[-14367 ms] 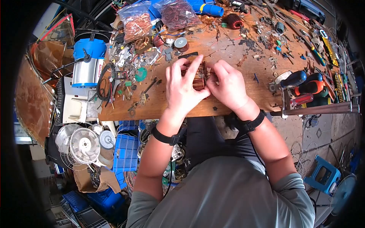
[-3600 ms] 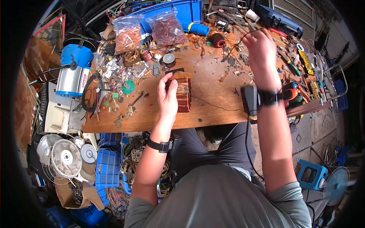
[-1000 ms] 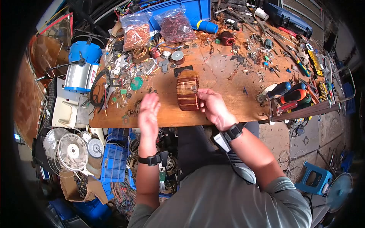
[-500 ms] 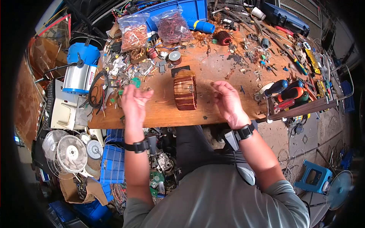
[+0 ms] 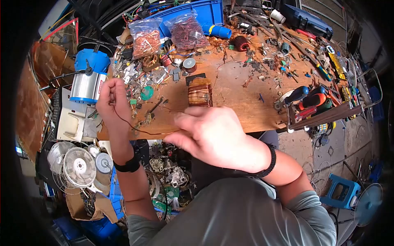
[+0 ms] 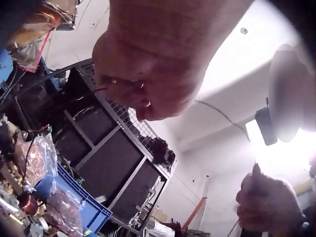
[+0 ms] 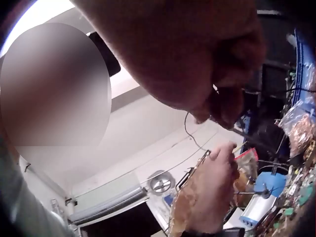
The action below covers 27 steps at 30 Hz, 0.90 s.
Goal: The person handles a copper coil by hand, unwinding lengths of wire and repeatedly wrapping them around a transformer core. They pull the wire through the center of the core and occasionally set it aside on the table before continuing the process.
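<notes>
Wire [image 5: 141, 132]: clamped in left hand [image 5: 113, 101] and right hand [image 5: 213, 135] fingers; if slackened, could kink or snag on scrap [image 5: 156, 105] toward table's [image 5: 236, 82] front-left corner.

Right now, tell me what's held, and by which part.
A thin wire: left hand and right hand grip it either side of a slack stretch.

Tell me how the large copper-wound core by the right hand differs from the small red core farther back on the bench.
The copper-wound core looks clearly bigger than the red core.
The copper-wound core shows tan and reddish-brown; the red core is mostly dark red.
In the head view, the right hand hides the copper-wound core's near end, while no hand covers the red core.
Both rest on the wooden bench.
</notes>
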### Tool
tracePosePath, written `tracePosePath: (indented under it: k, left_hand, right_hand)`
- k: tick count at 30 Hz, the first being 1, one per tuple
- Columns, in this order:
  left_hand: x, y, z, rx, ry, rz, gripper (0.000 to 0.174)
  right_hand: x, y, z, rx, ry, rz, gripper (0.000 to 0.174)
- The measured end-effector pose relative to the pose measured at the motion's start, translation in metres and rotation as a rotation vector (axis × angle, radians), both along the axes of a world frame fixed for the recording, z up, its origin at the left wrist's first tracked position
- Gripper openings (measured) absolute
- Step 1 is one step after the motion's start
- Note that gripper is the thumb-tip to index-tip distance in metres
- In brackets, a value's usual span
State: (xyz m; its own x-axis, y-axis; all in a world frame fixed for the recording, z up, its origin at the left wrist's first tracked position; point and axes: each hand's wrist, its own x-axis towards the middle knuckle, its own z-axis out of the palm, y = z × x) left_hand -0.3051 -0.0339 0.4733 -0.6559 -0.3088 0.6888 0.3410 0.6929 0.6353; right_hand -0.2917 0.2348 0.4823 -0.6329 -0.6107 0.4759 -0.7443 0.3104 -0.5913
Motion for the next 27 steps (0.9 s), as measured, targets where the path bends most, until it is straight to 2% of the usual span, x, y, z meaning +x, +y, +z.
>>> tracePosePath:
  k: [2,3,5,6,7,9,10,12,13,15,16,17,19,21,22,23,24,25,27]
  left_hand:
    - [-0.004,-0.004,-0.013,0.078,-0.014,-0.036,0.01]
    - [-0.007,-0.007,-0.025,0.082,-0.012,-0.035,0.01]
    - [-0.015,-0.014,-0.052,0.241,-0.1,-0.008,0.01]
    - [-0.017,-0.014,-0.065,0.207,-0.161,-0.008,0.011]
    - [-0.021,-0.019,-0.089,0.232,-0.198,-0.067,0.011]
    - [-0.023,-0.026,-0.115,0.392,-0.356,-0.147,0.014]
    - [-0.023,-0.029,-0.117,0.395,-0.355,-0.153,0.014]
    - [-0.022,-0.033,-0.12,0.575,-0.278,-0.379,0.02]
    - [-0.023,-0.02,-0.107,0.577,-0.276,-0.378,0.02]
    - [-0.023,0.01,-0.085,0.379,-0.225,-0.334,0.03]
    - [-0.025,0.018,-0.084,0.231,-0.226,-0.386,0.037]
    - [-0.023,0.025,-0.078,0.116,-0.208,-0.454,0.036]
    - [-0.025,0.029,-0.1,0.38,-0.219,-0.69,0.035]
    - [-0.015,0.032,-0.119,0.314,-0.331,-0.567,0.037]
    - [-0.02,0.035,-0.13,0.38,-0.179,-0.562,0.031]
    - [-0.018,0.039,-0.122,0.386,-0.183,-0.565,0.031]
    - [-0.013,0.043,-0.101,0.184,-0.163,-0.468,0.026]
    - [-0.008,0.047,-0.081,-0.018,-0.144,-0.368,0.022]
    - [-0.004,0.065,-0.051,-0.063,-0.073,-0.353,0.015]
  right_hand:
    - [-0.01,0.013,-0.007,-0.114,-0.002,-0.013,0.019]
    - [-0.017,0.026,-0.008,-0.177,-0.106,-0.051,0.016]
    - [-0.033,0.055,-0.021,-0.464,-0.505,-0.244,0.022]
    - [-0.046,0.07,-0.031,-0.625,-0.504,-0.281,0.027]
    - [-0.063,0.084,-0.046,-0.693,-0.482,-0.405,0.029]
    - [-0.08,0.106,-0.067,-0.762,-0.625,-0.54,0.028]
    - [-0.083,0.11,-0.077,-0.698,-0.639,-0.591,0.027]
    - [-0.084,0.116,-0.097,-0.571,-0.701,-0.625,0.025]
    - [-0.08,0.116,-0.096,-0.568,-0.7,-0.624,0.025]
    - [-0.073,0.113,-0.095,-0.622,-0.725,-0.583,0.025]
    - [-0.075,0.115,-0.097,-0.591,-0.723,-0.578,0.025]
    - [-0.076,0.116,-0.096,-0.619,-0.727,-0.583,0.026]
    - [-0.082,0.127,-0.103,-0.587,-0.768,-0.59,0.028]
    - [-0.069,0.123,-0.111,-0.48,-0.309,-0.764,0.047]
    - [-0.052,0.117,-0.09,-0.499,-0.17,-0.804,0.079]
    - [-0.038,0.111,-0.074,-0.35,0.153,-0.842,0.084]
    - [-0.021,0.099,-0.058,-0.366,0.252,-0.809,0.084]
    - [-0.008,0.093,-0.046,-0.276,0.396,-0.655,0.081]
    - [0.007,0.067,-0.013,-0.075,0.418,-0.374,0.074]
